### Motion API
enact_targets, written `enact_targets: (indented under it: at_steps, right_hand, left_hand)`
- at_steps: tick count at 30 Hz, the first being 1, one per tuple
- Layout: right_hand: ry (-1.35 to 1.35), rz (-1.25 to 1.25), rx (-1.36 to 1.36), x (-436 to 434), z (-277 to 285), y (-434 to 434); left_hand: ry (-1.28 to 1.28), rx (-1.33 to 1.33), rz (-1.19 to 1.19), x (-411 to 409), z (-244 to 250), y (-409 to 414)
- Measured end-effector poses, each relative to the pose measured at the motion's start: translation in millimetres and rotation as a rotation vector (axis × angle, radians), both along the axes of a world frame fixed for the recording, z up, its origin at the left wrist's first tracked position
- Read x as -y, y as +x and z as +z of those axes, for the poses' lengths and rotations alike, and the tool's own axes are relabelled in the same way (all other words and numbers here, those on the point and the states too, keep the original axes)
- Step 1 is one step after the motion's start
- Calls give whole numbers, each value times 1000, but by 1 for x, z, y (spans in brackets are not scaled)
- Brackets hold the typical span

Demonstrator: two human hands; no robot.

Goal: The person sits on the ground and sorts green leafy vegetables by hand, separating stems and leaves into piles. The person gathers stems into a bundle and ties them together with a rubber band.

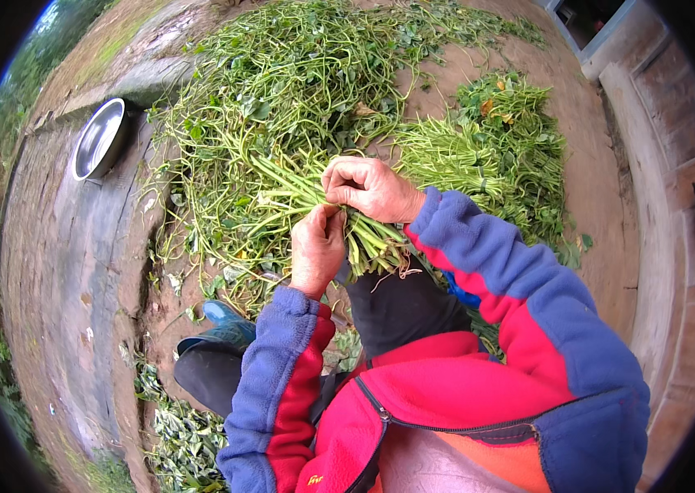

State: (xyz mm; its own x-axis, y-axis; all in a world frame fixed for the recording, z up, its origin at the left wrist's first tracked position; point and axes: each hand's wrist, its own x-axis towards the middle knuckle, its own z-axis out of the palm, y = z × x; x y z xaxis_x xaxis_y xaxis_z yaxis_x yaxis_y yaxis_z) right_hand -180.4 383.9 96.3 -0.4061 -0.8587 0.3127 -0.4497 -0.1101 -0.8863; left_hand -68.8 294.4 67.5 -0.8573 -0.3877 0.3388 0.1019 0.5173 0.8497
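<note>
A bundle of green leafy-plant stems (378, 243) lies across my knee, its cut ends toward me and a few pale roots hanging from them. My left hand (318, 249) is at the near side of the bundle, thumb and forefinger pinched together. Just above it, my right hand (372, 188) rests over the stems, its fingertips also pinched. The two sets of fingertips nearly meet at the middle of the bundle; whatever thin thing they may pinch is too small to tell.
A large heap of loose green vines (304, 80) spreads in front. Tied bundles of stems (483, 160) lie at the right. A metal basin (101, 140) stands at the left. Wilted leaves (187, 444) lie by my boot (224, 326). A wall (662, 246) runs along the right.
</note>
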Motion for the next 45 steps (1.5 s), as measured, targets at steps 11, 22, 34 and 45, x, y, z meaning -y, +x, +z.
enact_targets:
  at_steps: [11,22,34,45]
  right_hand:
    - [131,53,318,0,-4,-8]
    - [217,90,28,-7,9,-8]
    - [129,39,450,-13,15,-5]
    - [34,15,614,-29,-2,-5]
  left_hand:
    - [339,-1,131,-7,-1,-2]
    - [563,-58,128,-5,1,-8]
    - [545,48,25,11,29,-15]
    - [929,43,-68,-3,14,-24]
